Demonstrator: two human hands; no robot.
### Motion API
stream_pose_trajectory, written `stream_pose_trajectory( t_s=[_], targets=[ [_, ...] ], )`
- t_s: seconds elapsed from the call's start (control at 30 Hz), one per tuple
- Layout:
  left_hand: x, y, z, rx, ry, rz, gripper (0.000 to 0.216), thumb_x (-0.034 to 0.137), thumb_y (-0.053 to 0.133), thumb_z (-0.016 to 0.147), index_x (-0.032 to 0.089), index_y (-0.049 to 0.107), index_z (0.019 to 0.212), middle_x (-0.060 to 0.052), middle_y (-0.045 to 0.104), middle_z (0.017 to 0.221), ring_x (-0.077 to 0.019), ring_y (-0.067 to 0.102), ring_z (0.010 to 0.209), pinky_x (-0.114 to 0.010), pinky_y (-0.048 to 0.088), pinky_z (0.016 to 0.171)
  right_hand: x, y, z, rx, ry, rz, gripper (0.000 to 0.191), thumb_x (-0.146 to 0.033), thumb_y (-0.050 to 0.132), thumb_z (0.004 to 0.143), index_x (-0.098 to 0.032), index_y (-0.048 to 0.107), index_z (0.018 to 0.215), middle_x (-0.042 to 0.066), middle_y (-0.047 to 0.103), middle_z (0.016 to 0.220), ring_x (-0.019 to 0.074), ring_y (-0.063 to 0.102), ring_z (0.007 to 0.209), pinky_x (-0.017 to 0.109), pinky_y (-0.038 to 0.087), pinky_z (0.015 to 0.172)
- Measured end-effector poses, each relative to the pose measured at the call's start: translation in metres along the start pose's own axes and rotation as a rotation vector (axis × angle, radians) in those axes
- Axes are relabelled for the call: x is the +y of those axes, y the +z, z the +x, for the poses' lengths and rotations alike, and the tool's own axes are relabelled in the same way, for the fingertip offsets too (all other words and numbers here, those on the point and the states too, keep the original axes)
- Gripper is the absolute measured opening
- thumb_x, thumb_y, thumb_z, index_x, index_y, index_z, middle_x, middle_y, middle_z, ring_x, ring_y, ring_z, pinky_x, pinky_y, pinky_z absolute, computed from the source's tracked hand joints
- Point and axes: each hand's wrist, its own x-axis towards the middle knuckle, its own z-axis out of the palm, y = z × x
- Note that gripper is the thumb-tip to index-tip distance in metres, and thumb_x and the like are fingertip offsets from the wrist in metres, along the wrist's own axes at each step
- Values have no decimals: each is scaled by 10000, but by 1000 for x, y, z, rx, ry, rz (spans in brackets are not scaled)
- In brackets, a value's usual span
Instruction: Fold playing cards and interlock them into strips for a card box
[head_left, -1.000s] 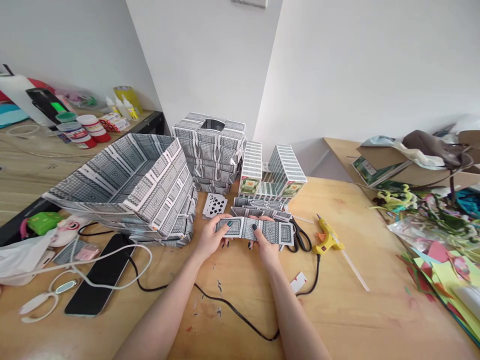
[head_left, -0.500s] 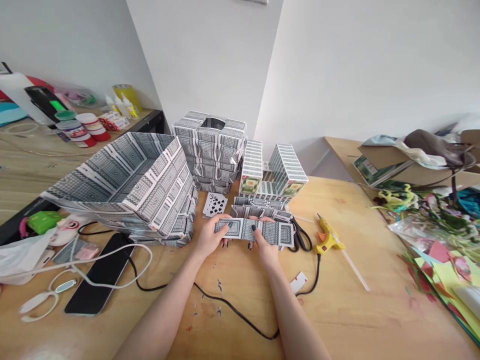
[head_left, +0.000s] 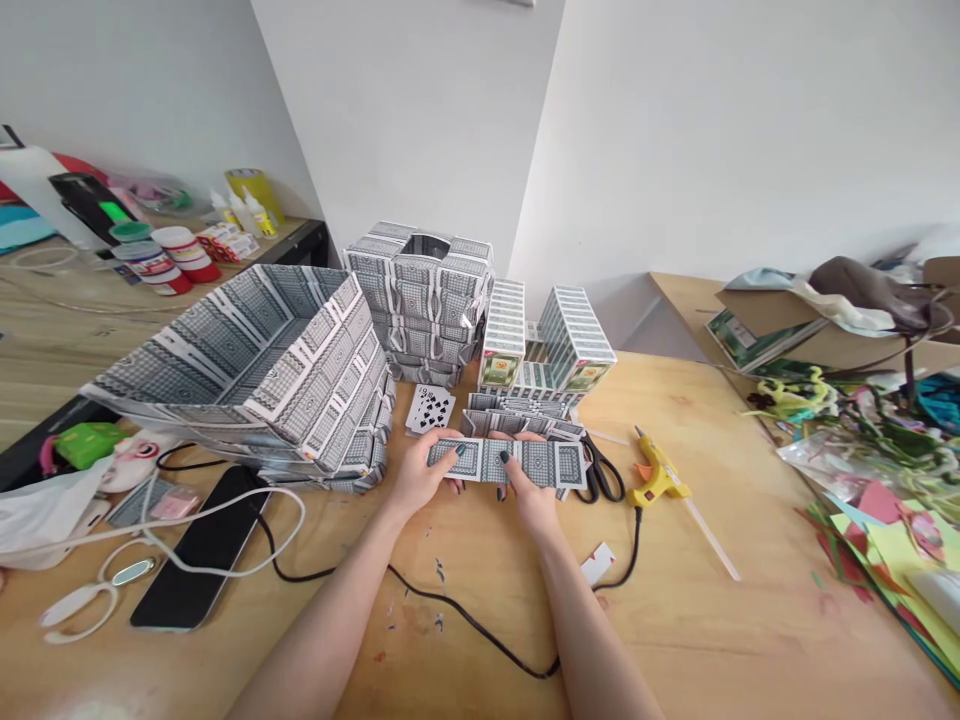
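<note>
A flat strip of overlapping playing cards [head_left: 538, 463], patterned backs up, is held level above the table. My left hand [head_left: 421, 472] pinches its left end, thumb on top and fingers beneath. My right hand [head_left: 528, 488] grips it near the middle, thumb pressed on the card backs. Just behind the strip lie folded card pieces [head_left: 517, 415], partly covered by it. A small pile of face-up spade cards [head_left: 430, 410] rests beyond my left hand. Scissors with black handles [head_left: 604, 470] lie past the strip's right end.
A large open box made of cards [head_left: 315, 380] stands left, a taller card box [head_left: 420, 300] behind. Card packs [head_left: 574, 335] are stacked at the back. A yellow glue gun [head_left: 658, 475] lies right, its black cable [head_left: 465, 605] crossing the front. A phone [head_left: 199, 550] lies left.
The strip's right end has levelled slightly and shifted a little to the left. Both hands keep their hold in nearly the same place.
</note>
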Motion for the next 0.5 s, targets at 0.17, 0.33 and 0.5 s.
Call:
stream_pose_trajectory(
  t_s=[0.17,0.33,0.5],
  targets=[
    [-1,2,-1,7,9,-37,262,316,592,724,189,540,947,5,582,634,-140,557,401,-272,475,371,1,0,1,-13,10,-9,282,-255,618,729,-250,423,933,5,644,925,83,452,381,245,381,347],
    [-3,5,-1,25,49,-29,301,362,505,792,172,535,1023,22,563,548,-134,546,387,-256,458,366,0,1,1,-18,19,-22,285,-276,612,729,-239,400,916,1,627,905,70,433,380,230,377,341],
    [-2,7,-3,88,86,74,358,395,363,862,145,541,1046,21,540,507,-115,516,373,-233,428,366,2,-1,3,-1,24,-55,290,-286,617,725,-232,410,921,-27,569,727,78,430,389,218,376,331]
  ],
)
